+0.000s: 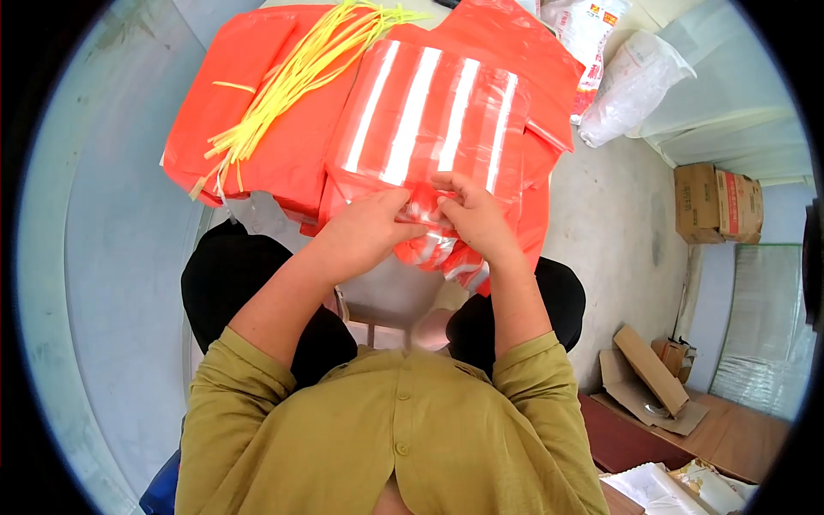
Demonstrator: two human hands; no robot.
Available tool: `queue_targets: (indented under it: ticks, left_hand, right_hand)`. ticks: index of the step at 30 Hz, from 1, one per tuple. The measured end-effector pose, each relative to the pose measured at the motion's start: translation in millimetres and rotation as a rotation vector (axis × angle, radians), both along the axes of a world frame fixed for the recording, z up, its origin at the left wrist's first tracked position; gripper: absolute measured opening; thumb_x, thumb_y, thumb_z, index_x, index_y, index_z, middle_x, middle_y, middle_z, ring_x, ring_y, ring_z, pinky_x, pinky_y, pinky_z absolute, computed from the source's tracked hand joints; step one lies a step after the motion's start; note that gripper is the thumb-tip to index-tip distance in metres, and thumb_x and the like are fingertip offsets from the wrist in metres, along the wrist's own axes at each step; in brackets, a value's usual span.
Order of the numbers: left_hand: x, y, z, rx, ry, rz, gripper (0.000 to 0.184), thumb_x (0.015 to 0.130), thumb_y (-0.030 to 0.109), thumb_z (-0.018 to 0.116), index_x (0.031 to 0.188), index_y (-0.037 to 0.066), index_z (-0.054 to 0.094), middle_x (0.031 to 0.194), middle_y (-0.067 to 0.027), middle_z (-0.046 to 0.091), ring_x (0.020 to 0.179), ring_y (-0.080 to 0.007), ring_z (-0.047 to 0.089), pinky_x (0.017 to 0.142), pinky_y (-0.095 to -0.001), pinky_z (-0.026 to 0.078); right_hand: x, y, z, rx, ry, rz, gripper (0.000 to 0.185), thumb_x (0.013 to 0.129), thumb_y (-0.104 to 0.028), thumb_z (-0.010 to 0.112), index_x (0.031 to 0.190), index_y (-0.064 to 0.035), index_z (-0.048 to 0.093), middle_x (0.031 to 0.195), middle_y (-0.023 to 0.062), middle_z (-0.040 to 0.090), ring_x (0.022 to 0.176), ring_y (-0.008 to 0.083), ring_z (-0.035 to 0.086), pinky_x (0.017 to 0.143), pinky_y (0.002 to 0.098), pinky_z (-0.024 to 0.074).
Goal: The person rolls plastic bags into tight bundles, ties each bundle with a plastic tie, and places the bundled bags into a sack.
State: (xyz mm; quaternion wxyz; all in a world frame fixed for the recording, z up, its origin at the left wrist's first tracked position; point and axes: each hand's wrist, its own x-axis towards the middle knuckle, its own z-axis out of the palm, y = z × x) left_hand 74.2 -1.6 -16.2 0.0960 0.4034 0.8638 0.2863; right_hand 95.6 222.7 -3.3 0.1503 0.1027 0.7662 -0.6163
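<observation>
In front of my lap lies a glossy red plastic bag (429, 129) with broad white stripes. Its near end is gathered and crumpled between my hands. My left hand (367, 233) reaches in from the left, its fingers closed on the gathered plastic. From the right, my right hand (475, 221) pinches the same bunched part with thumb and bent fingers. The fingertips of both hands are close together, and the exact edge they hold is partly hidden. Beyond my left hand, a bundle of thin yellow strips (287, 86) rests on a stack of plain red plastic (225, 99).
More red plastic (506, 43) spreads under and behind the striped piece. White printed sacks (631, 86) stand at the back right. A cardboard box (717, 204) sits by the right wall, and flattened cardboard (648, 373) lies on a brown surface at lower right.
</observation>
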Motion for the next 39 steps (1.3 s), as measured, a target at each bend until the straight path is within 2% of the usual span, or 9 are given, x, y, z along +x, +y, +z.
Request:
queue_targets:
  ticks: [6,9,12,18,24,27,30,33,39]
  left_hand:
    - [-1.6,-3.7,0.9,0.076,0.184,-0.096,0.041,0.084,0.006,0.07,0.122,0.019,0.079,0.124,-0.0181,0.059,0.117,-0.0356,0.06,0.098,-0.0434,0.052]
    - [-0.3,-3.6,5.7,0.102,0.298,-0.066,0.042,0.081,0.007,0.072,0.12,0.021,0.079,0.129,-0.016,0.059,0.121,-0.0349,0.057,0.102,-0.0444,0.05]
    - [0.8,0.4,12.4,0.197,0.392,-0.026,0.038,0.077,0.006,0.074,0.114,0.017,0.079,0.128,-0.0128,0.061,0.123,-0.0348,0.057,0.103,-0.0452,0.049]
    - [-10.1,9.4,-5.0,0.183,0.275,0.02,0.019,0.079,0.007,0.075,0.098,0.006,0.076,0.104,-0.0072,0.07,0.109,-0.0313,0.062,0.096,-0.046,0.051]
    - [-14.8,22.4,-2.8,0.135,0.004,0.229,0.014,0.086,0.012,0.075,0.093,0.001,0.07,0.092,-0.0156,0.068,0.092,-0.0377,0.064,0.082,-0.048,0.052]
    - [-21.0,28.4,-5.1,0.06,-0.047,0.275,0.015,0.087,0.016,0.074,0.089,0.003,0.068,0.089,-0.0158,0.068,0.089,-0.0377,0.065,0.08,-0.0495,0.053]
    - [-22.0,31.5,-8.6,0.098,-0.049,0.316,0.014,0.087,0.015,0.074,0.091,0.003,0.068,0.091,-0.016,0.069,0.089,-0.0375,0.066,0.079,-0.0491,0.053]
    - [-22.4,32.7,-10.6,0.165,-0.043,0.368,0.014,0.086,0.015,0.075,0.09,0.003,0.068,0.099,-0.0153,0.069,0.093,-0.0367,0.066,0.079,-0.0488,0.053]
    - [-23.9,16.3,-18.8,0.214,0.172,0.111,0.029,0.084,0.014,0.077,0.111,0.006,0.072,0.114,-0.0122,0.068,0.105,-0.0332,0.066,0.088,-0.046,0.054]
  right_hand:
    - [3.4,-2.1,-13.9,0.294,0.186,0.022,0.043,0.095,-0.006,0.071,0.137,-0.0012,0.065,0.124,0.0104,0.07,0.085,0.0124,0.063,0.075,0.0297,0.0565]
    - [7.7,-6.6,-9.3,0.502,0.269,0.038,0.042,0.094,-0.009,0.072,0.135,-0.0019,0.066,0.12,0.0121,0.072,0.086,0.0185,0.066,0.079,0.0334,0.0576]
    - [9.7,-12.8,5.9,0.577,0.23,0.042,0.044,0.093,-0.018,0.073,0.134,-0.0045,0.067,0.126,0.0209,0.072,0.115,0.0364,0.07,0.099,0.0446,0.0542]
    - [15.9,3.7,-14.1,0.625,0.304,-0.019,0.032,0.095,-0.016,0.07,0.125,-0.0039,0.072,0.12,0.0201,0.073,0.111,0.0359,0.071,0.096,0.0439,0.0554]
    - [27.6,12.8,-16.8,0.4,0.355,-0.078,0.024,0.094,-0.011,0.069,0.116,-0.0026,0.073,0.11,0.0169,0.073,0.099,0.0325,0.072,0.09,0.04,0.0569]
    - [39.4,2.9,-13.8,0.384,0.606,0.056,0.018,0.089,-0.001,0.073,0.107,0.0001,0.073,0.105,0.0132,0.073,0.096,0.0262,0.069,0.085,0.0352,0.0567]
    - [36.0,-7.4,-3.4,0.58,0.854,0.273,0.019,0.086,-0.001,0.075,0.105,-0.0004,0.073,0.107,0.0124,0.074,0.101,0.0319,0.069,0.088,0.0401,0.057]
    - [35.5,-2.7,-17.9,0.61,0.764,0.249,0.027,0.084,-0.005,0.077,0.111,-0.0006,0.073,0.12,0.0129,0.073,0.112,0.035,0.067,0.095,0.0422,0.0564]
    - [33.9,4.5,-21.8,0.668,0.712,0.24,0.035,0.084,-0.01,0.077,0.118,-0.003,0.071,0.128,0.0124,0.07,0.119,0.0331,0.065,0.098,0.0422,0.0558]
